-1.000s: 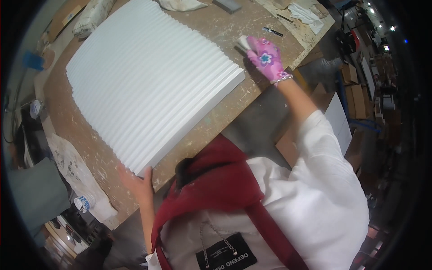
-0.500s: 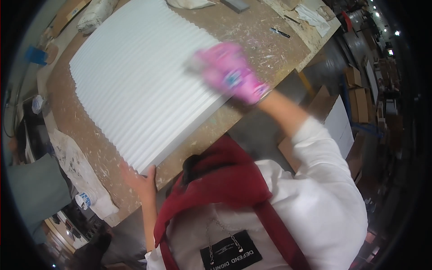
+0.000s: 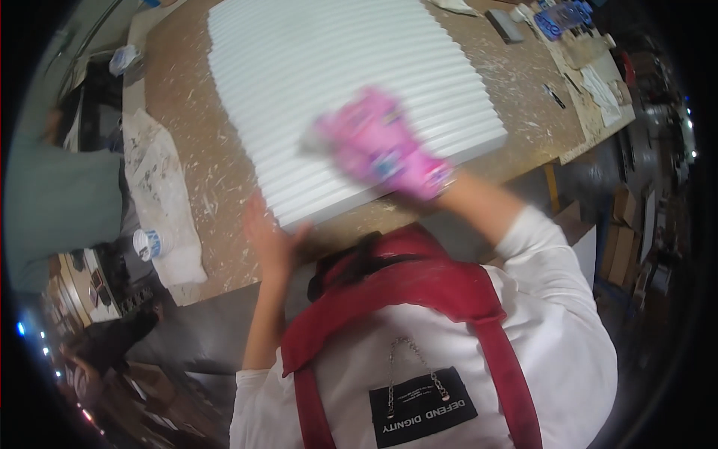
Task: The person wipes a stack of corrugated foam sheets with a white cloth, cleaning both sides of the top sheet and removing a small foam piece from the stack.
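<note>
Item one: white ribbed panel, single, broad, roughly rectangular. I log it lying flat on the worktable, ribbed face up, parallel ridges running crosswise, both side edges scalloped, near side a plain, smooth strip along the table's front edge; far end cut off in my view. Item two: small pale block, over the ribs; too blurred for me to confirm contact.
</note>
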The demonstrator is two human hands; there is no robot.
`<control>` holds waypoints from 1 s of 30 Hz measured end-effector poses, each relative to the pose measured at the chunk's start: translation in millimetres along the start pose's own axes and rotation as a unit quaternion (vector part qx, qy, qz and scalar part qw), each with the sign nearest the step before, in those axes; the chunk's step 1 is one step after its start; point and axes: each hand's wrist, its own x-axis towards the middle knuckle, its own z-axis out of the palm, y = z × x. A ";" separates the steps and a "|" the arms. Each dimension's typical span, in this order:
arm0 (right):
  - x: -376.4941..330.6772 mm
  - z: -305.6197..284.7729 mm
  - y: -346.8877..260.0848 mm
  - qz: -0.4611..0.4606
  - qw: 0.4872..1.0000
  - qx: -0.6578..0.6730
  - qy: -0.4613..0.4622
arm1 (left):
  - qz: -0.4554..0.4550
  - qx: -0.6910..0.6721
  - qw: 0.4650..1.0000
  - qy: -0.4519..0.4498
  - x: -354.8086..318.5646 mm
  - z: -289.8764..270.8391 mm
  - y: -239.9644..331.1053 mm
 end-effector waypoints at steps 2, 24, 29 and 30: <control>18.1 18.1 -32.9 -0.042 0.996 0.061 -0.053 | 0.017 -0.018 1.000 -0.003 3.0 -0.1 0.1; 86.1 42.9 -58.7 -0.121 0.985 0.121 0.006 | -0.060 -0.100 0.992 -0.044 5.1 -19.6 13.9; 95.4 33.2 -49.2 -0.033 0.994 0.105 0.023 | -0.040 -0.097 0.994 -0.033 6.3 -19.2 17.0; 94.6 25.7 -64.9 -0.091 0.989 0.109 0.050 | -0.024 -0.082 0.996 -0.032 7.4 -17.2 18.5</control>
